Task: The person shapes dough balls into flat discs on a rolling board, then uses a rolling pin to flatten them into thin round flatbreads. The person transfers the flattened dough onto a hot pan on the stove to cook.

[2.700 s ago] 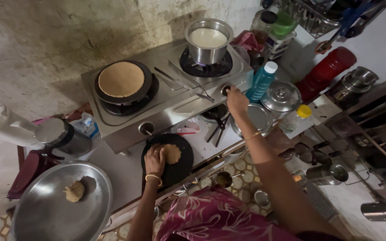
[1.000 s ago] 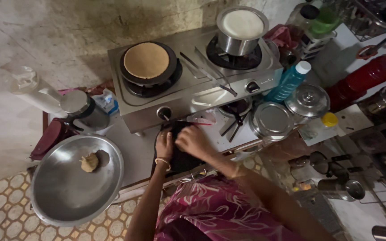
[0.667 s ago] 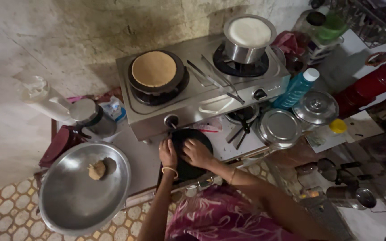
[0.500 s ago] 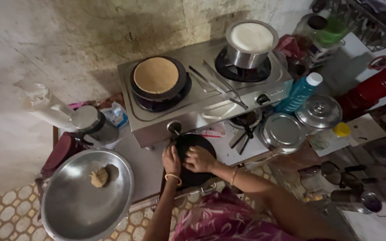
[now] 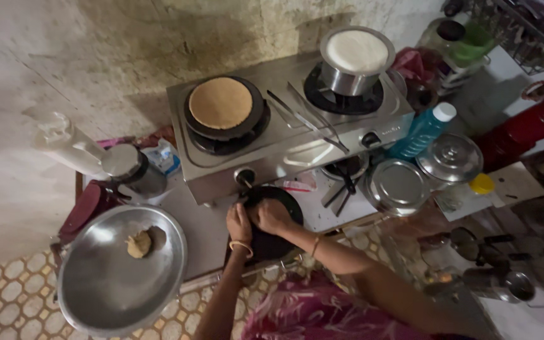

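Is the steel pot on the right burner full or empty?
Full: the steel pot holds a white content that reaches nearly to its rim. No lid covers it.

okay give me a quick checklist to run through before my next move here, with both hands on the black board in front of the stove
1. Both hands on the round black board: ok. Left hand and right hand rest side by side on it.
2. Dough under the hands: cannot tell, the hands cover it.
3. Flatbread lying flat and centred on the dark pan, left burner: ok.
4. Burner flames on: cannot tell, none visible.
5. Spare dough ball in the big steel plate to the left: ok.
6. Steel pot of white liquid seated on the right burner, not spilling: ok.
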